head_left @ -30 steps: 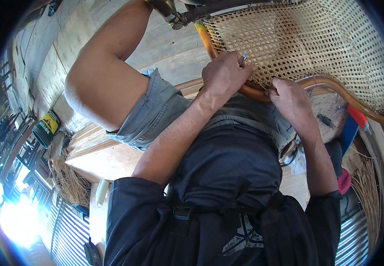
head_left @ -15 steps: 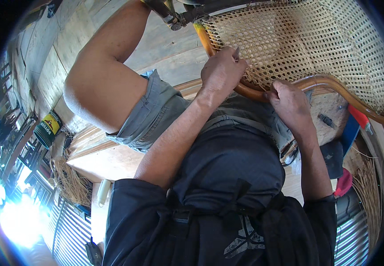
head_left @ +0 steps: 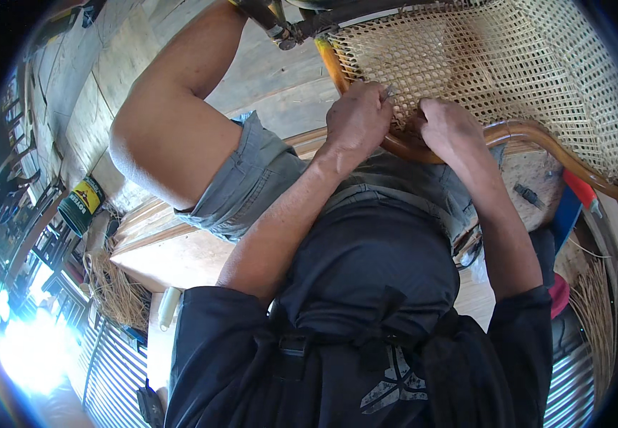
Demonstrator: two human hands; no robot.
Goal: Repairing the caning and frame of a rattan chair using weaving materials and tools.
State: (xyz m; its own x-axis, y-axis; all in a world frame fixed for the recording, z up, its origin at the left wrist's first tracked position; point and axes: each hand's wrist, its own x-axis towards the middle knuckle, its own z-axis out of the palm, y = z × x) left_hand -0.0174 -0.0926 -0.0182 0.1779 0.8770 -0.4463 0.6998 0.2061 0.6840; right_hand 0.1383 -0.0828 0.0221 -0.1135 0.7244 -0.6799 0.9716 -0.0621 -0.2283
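Two-handed at the cane weave point(head_left: 433, 60), likely for control, my left hand point(head_left: 357, 120) grasps a tool point(head_left: 390, 91); right hand point(head_left: 453, 127) curled, hold unclear.

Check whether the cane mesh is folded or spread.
Spread: the cane mesh stretches out along the curved frame, with its open weave plainly visible.

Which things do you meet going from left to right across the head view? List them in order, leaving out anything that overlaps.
Green can → pale cylinder → left hand → right hand → small dark object → red object.
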